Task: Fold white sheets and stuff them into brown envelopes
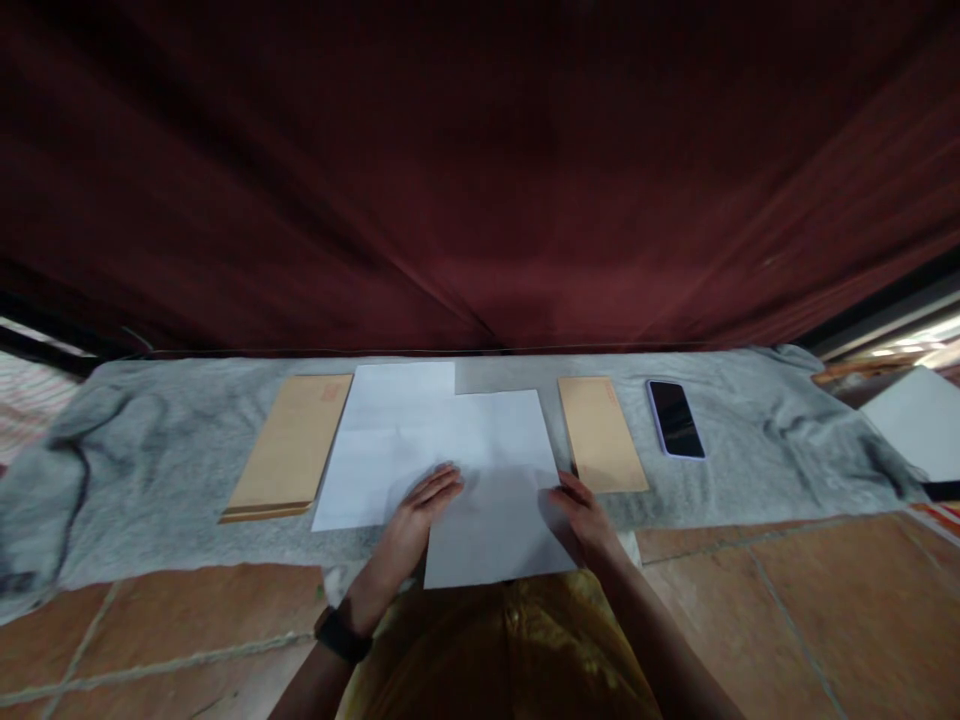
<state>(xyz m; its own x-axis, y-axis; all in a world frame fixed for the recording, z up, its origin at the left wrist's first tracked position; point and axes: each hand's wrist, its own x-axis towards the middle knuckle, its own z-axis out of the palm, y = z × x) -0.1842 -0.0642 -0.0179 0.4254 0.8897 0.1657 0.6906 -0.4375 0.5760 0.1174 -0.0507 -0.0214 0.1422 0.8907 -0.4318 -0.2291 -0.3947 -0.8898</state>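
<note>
A white sheet of paper (499, 470) lies in front of me, its near edge reaching past the cloth toward my lap. It overlaps another white paper (375, 430) on its left. My left hand (424, 510) rests with fingers stretched out flat at the sheet's left edge, over both papers. With my right hand (581, 510) I pinch the sheet's right edge, thumb over the paper; the other fingertips are partly hidden. Left of the papers is a stack of brown envelopes (292, 440). Another brown envelope (601, 435) lies just beyond my right hand.
A phone (676, 420) with a dark screen and purple case lies at the right. Everything sits on a grey cloth (765, 440) covering a long narrow surface. Dark red fabric (480, 200) hangs behind it. Tiled floor (750, 600) shows below; a white object (915, 420) stands far right.
</note>
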